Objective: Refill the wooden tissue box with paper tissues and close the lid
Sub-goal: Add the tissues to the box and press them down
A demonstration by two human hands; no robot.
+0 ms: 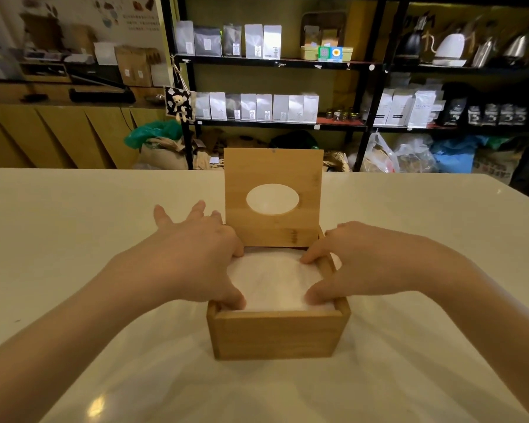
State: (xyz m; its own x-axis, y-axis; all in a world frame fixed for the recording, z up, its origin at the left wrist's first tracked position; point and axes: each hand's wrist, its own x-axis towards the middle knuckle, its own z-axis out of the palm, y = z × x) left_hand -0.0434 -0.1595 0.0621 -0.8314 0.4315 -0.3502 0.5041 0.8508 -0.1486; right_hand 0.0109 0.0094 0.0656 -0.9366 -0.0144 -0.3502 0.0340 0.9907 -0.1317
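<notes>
A square wooden tissue box (277, 334) stands on the white table in front of me. Its hinged lid (274, 175), with an oval opening, stands upright at the far side. A stack of white paper tissues (272, 282) fills the inside of the box. My left hand (193, 254) rests on the left edge with thumb and one fingertip on the tissues, the other fingers spread outward. My right hand (358, 264) lies over the right edge, thumb and fingertips pressing on the tissues.
The white table (74, 239) stretches wide on both sides of the box. Behind it stand black shelves (275, 62) with coffee bags and kettles, sacks on the floor, and a wooden counter (58, 129) at the left.
</notes>
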